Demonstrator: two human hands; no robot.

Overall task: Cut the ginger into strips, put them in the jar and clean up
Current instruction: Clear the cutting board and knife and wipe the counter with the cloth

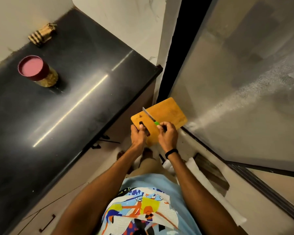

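My left hand [138, 135] grips the handle end of a wooden cutting board [166, 114], a finger through its slot, and holds it in the air beside the counter. A small scrap lies on the board near its left corner. My right hand [167, 134] holds a knife [148, 116] by its green handle, the blade lying across the board's top. A jar [39, 72] with a dark red lid stands shut on the black counter at the left, with golden strips visible through its lower part.
The black counter [71, 102] runs along the left, with a folded striped cloth [42, 34] near its back wall. A mesh screen door [244, 82] fills the right side. Drawer fronts with dark handles sit below the counter edge.
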